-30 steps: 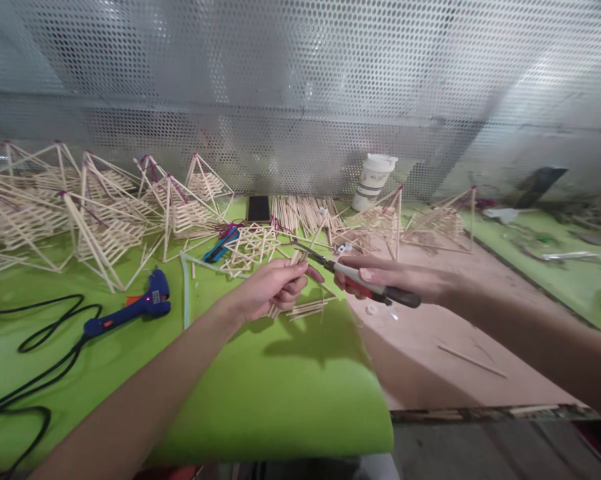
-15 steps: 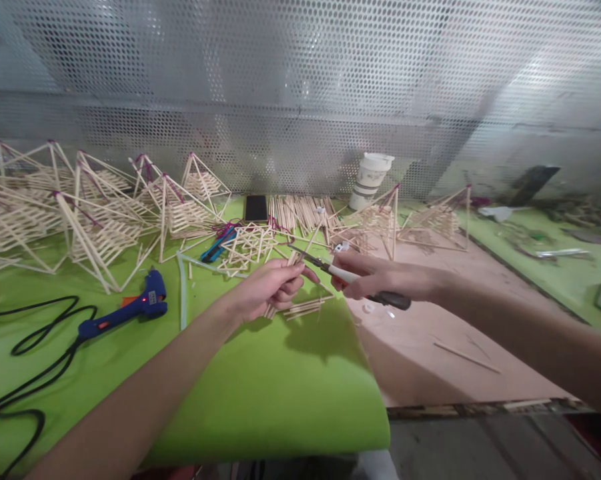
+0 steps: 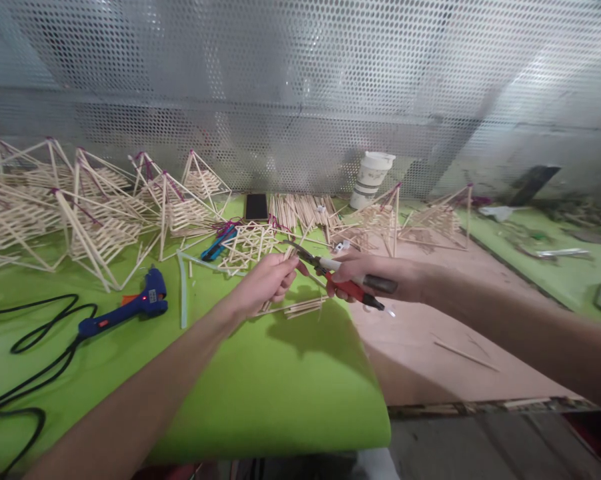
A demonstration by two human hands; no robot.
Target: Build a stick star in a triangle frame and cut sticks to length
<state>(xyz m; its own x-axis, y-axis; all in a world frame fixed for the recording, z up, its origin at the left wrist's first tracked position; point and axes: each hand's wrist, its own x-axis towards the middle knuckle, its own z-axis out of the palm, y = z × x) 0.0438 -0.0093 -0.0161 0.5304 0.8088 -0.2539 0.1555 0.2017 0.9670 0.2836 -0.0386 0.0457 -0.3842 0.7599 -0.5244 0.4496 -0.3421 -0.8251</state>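
Observation:
My left hand (image 3: 266, 283) is closed round a few thin wooden sticks (image 3: 289, 253), whose ends stick out at its fingertips. My right hand (image 3: 353, 272) grips a cutting tool (image 3: 350, 287) with red, white and black handles. The tool's dark blades reach left to the stick ends by my left fingertips; whether they touch is too small to tell. Just below and right of my left hand, several cut sticks (image 3: 304, 307) lie on the green sheet (image 3: 270, 387). Behind my hands sits a flat stick lattice (image 3: 250, 247).
Stick pyramids (image 3: 100, 220) crowd the left back. A blue glue gun (image 3: 125, 311) with a black cable lies at left. A blue cutter (image 3: 219, 243), a phone (image 3: 256, 207), a stick pile (image 3: 300, 212) and a paper cup (image 3: 370, 181) stand or lie farther back.
The tool's handles have spread apart, with the red one now lower and in plain view. Its blades have shifted slightly up and left at the stick ends. My left hand has barely moved.

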